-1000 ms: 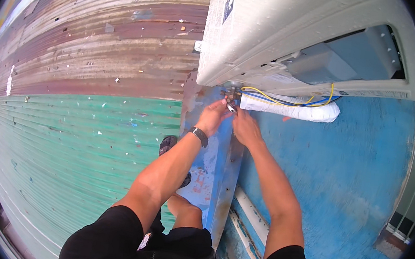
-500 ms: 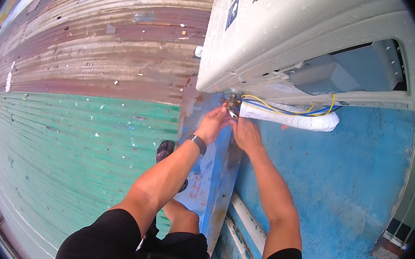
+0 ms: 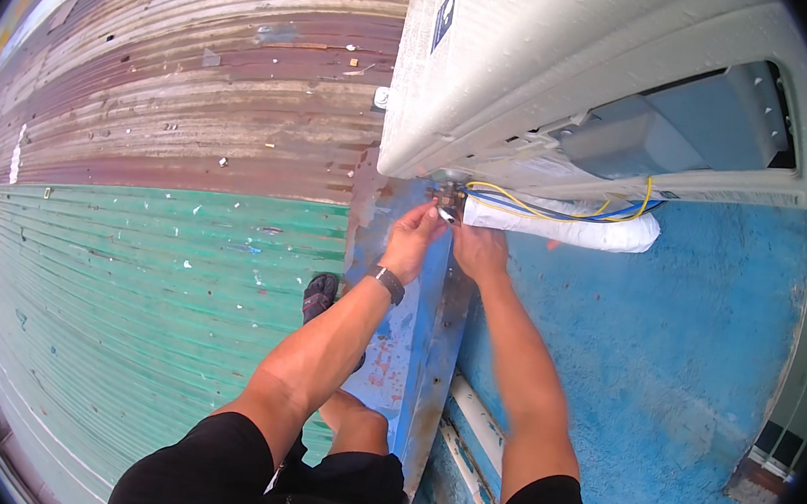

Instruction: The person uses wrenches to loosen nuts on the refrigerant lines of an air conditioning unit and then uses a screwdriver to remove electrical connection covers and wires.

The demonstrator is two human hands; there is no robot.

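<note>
A white-wrapped pipe bundle (image 3: 561, 226) with yellow and blue wires (image 3: 544, 205) is seen under the grey outdoor unit (image 3: 577, 65), above a blue wall (image 3: 664, 374) and a corrugated roof (image 3: 153, 228). Both hands are pressed to a small metal fitting (image 3: 447, 200) at the bundle's end, the left hand (image 3: 411, 243) apparently pinched on it, while the right hand (image 3: 478, 250) grip cannot be told. Compared with a second ago, the hands are kept at the same fitting.

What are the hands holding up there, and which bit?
Both the left hand and right hand pinch the small metal fitting beneath the white unit.
</note>
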